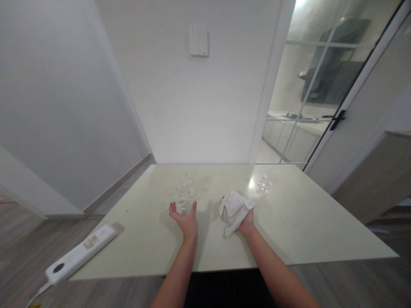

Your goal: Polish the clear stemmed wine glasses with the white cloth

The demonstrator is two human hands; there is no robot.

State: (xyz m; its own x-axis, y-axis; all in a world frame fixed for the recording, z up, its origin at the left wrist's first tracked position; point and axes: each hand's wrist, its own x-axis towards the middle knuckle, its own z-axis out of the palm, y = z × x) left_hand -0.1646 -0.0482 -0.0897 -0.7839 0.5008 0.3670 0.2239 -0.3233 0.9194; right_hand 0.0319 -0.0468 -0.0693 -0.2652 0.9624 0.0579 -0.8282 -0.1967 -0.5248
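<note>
A crumpled white cloth point(234, 209) is in my right hand point(247, 221), draped over the fingers just above the table and hiding most of them. My left hand point(185, 220) has its thumb and fingers spread apart, close to the near side of a cluster of clear glasses point(186, 186). Part of one glass shows in the gap between thumb and fingers, and I see no grip on it. Farther right, beyond the cloth, stands more clear glassware point(264, 183); its outlines are too faint to count.
Both hands are over a pale glossy table point(305, 222). At its left edge lies a white power strip point(81, 252) with a cord. A white wall with a switch point(198, 42) rises behind the table. To the right is a glass-paned door with a black handle point(338, 119).
</note>
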